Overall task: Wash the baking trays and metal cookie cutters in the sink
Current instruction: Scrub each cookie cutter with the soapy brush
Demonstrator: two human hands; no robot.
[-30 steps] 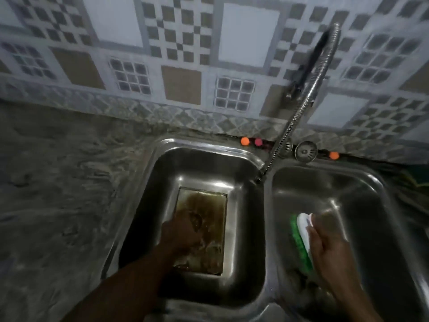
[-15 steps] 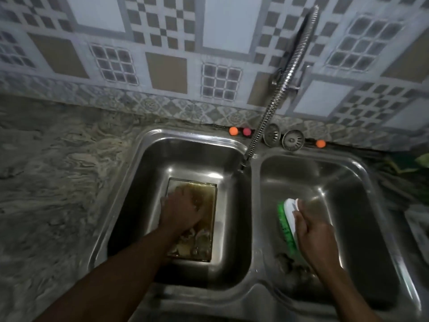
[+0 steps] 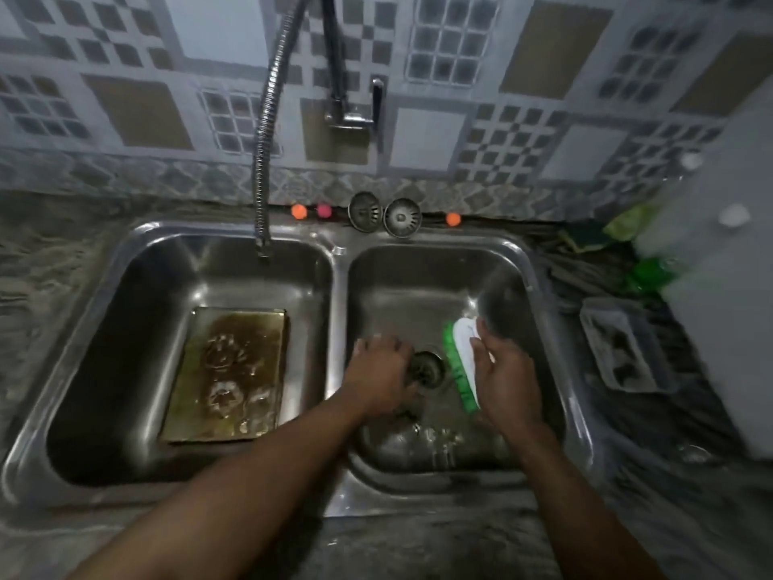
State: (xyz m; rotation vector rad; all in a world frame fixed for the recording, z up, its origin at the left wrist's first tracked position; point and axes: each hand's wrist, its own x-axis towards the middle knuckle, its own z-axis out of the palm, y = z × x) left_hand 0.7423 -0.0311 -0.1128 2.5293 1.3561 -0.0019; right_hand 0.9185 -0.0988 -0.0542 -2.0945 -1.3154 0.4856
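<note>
Left hand (image 3: 382,370) has left the baking tray (image 3: 228,370) and crossed into the right basin, where it now lies knuckles-up just left of the drain (image 3: 426,366). The tray's stained, wet floor, formerly covered by that hand, is exposed.

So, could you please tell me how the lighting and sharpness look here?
Head view: dim overall; glare streaks on the right basin wall; wide-angle distortion bows the sink rim; the white container at far right is blurred; the baking tray and scrub brush read clearly.
</note>
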